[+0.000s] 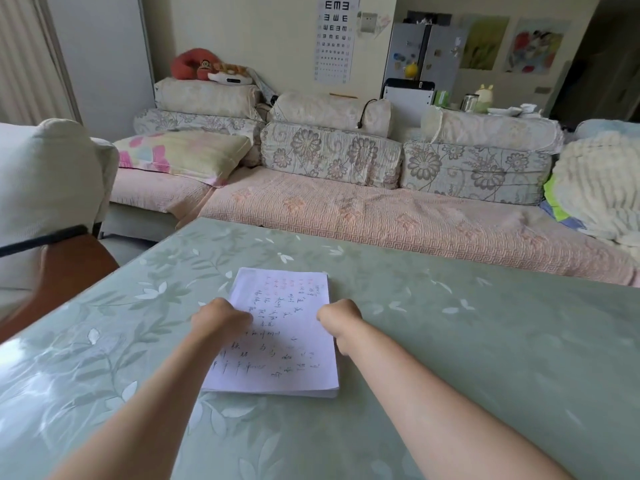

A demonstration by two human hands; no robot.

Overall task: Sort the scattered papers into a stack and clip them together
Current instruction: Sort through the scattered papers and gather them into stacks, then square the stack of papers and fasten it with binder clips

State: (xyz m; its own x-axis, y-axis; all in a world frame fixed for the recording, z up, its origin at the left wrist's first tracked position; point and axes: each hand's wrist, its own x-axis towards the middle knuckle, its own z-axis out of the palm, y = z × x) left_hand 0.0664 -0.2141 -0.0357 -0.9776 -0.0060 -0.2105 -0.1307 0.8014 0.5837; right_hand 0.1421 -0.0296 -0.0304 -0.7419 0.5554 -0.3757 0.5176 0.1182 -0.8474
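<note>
Spanning the view, the green table carries our stack of papers near its middle, well in from the far edge. Our left hand rests on the stack and our right hand touches its right side; we cannot tell whether either grips.

Matt paper stack, glossy smooth tabletop

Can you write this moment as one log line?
papers: one stack on table | left hand: on its left side | right hand: at its right edge | clip: none in view
</note>
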